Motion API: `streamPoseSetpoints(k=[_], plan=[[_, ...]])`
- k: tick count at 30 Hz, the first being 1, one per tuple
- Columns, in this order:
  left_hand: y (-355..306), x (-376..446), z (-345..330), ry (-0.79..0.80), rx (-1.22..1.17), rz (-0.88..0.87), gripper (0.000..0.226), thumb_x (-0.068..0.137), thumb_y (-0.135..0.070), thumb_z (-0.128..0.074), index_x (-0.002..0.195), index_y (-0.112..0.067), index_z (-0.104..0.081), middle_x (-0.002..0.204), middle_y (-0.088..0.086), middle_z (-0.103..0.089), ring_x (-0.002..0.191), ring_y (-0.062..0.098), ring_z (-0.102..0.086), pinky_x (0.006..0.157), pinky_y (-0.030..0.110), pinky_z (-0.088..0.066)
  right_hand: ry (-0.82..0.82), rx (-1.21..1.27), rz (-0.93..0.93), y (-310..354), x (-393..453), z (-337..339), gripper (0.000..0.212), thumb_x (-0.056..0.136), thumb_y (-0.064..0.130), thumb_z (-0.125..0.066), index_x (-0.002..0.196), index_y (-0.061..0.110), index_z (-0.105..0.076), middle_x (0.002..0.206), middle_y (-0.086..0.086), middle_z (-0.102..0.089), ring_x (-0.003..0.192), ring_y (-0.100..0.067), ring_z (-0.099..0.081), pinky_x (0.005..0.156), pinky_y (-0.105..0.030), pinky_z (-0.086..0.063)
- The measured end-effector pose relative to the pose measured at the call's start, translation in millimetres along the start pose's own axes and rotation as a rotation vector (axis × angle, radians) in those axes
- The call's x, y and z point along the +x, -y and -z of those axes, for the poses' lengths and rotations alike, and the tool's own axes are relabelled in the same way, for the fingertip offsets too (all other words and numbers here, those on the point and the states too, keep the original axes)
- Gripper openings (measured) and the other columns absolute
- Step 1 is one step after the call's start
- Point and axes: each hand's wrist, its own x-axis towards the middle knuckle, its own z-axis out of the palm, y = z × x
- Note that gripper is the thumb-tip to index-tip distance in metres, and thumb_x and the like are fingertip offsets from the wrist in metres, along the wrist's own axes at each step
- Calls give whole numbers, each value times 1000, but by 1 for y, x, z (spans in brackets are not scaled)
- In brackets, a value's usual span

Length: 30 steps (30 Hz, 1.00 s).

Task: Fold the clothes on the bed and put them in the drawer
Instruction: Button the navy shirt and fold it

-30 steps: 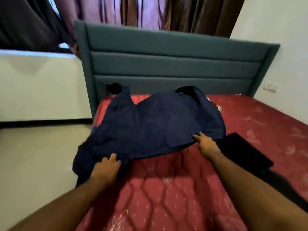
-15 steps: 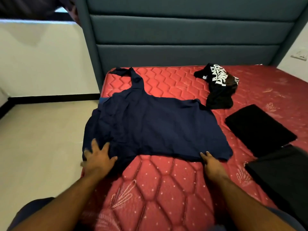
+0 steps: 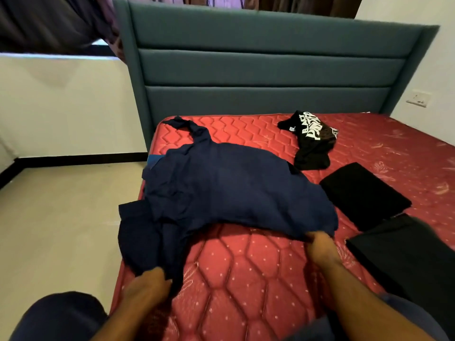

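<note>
- Beyond the right hand and off to its right lie two folded black garments: one flat black fold on the mattress, and a larger dark fold nearer the person, just beside that forearm.
- Further out past the right hand — toward the grey-blue headboard — sits a crumpled black T-shirt with white lettering, not folded.
- A wall socket shows on the white wall at far right; curtains hang behind the headboard.
- Nothing lies between the two hands but bare red quilting.
- The left hand grips the navy shirt at its lower left corner, fingers curled into the cloth, which bunches and droops over the bed's edge there.
- The right hand pinches the shirt's hem at the lower right corner, knuckles up, the cloth lifted slightly off the mattress.
- The navy shirt spreads away from both hands across the mattress — one twisted sleeve reaching toward the headboard.
- No drawer is in sight.
</note>
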Motion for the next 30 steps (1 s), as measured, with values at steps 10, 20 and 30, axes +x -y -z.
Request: streamPoseSetpoints(k=[10, 20, 30], plan=[[-62, -6, 12, 62, 392, -114, 67, 91, -67, -36, 131, -17, -55, 143, 10, -47, 132, 33, -43, 105, 43, -34, 156, 811, -370, 45, -16, -68, 28, 86, -9, -50, 64, 7, -59, 55, -11, -52, 40, -15, -46, 40, -21, -40], [-59, 29, 30, -162, -464, -118, 43, 92, -48, -52, 77, -10, -65, 67, 3, -71, 53, 17, -66, 63, 27, -54, 263, 1269, -464, 59, -13, -82, 33, 95, -1, -47, 122, 17, -39, 80, -15, -59, 67, -27, -63, 56, -32, -58], [-24, 116, 50, 129, -1497, 169, 15, 83, -28, -68, 81, -13, -65, 56, 4, -62, 45, 17, -52, 40, 18, -42, 116, 1530, -760, 80, 30, -77, 18, 98, 23, -54, 81, 15, -52, 62, 1, -51, 31, -4, -47, 35, -13, -39]])
